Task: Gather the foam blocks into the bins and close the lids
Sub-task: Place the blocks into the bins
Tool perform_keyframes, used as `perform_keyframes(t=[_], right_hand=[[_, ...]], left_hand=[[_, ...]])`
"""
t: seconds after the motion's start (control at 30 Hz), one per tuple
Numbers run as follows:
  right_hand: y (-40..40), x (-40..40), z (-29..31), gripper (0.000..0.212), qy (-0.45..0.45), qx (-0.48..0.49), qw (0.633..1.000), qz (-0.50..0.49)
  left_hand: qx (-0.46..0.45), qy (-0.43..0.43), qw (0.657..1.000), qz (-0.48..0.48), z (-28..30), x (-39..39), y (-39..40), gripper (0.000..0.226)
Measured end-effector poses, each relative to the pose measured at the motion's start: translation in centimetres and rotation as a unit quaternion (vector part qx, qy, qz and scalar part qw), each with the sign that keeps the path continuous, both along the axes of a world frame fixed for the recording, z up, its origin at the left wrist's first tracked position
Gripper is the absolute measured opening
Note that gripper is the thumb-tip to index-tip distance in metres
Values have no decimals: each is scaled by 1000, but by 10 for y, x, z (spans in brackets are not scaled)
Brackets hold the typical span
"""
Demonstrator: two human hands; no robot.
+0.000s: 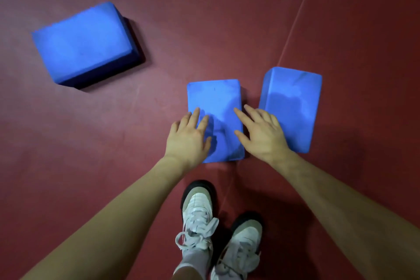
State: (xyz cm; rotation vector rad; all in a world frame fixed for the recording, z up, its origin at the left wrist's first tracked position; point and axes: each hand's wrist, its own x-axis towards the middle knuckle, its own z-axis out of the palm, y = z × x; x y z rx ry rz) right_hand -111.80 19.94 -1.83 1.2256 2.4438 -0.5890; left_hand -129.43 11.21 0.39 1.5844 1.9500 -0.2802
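Observation:
Three blue foam blocks lie on the dark red floor. The middle block [216, 102] lies straight ahead of my feet. My left hand [189, 136] is over its left edge with fingers spread and straight. My right hand [261, 134] is over its right edge, fingers also spread, in the gap beside the right block [293, 98]. Whether the hands touch the block I cannot tell. A third, larger-looking block [84, 43] lies apart at the upper left. No bin is in view.
My two white sneakers [200, 209] stand just behind the middle block. A thin pale seam line [297, 18] runs diagonally across the red floor [204, 18] at the upper right.

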Motion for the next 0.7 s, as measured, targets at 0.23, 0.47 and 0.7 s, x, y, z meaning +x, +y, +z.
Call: perform_keyframes(t=[0.23, 0.47, 0.7], right_hand=[[-11, 14, -55, 75, -23, 47, 997, -56], [-26, 2, -57, 72, 10, 4, 993, -115], [-41, -29, -24, 61, 206, -120, 964, -116]], left_hand=[[3, 3, 999, -32, -71, 16, 10, 68], [18, 17, 999, -26, -73, -5, -5, 72], [51, -82, 990, 105, -31, -22, -29, 75]])
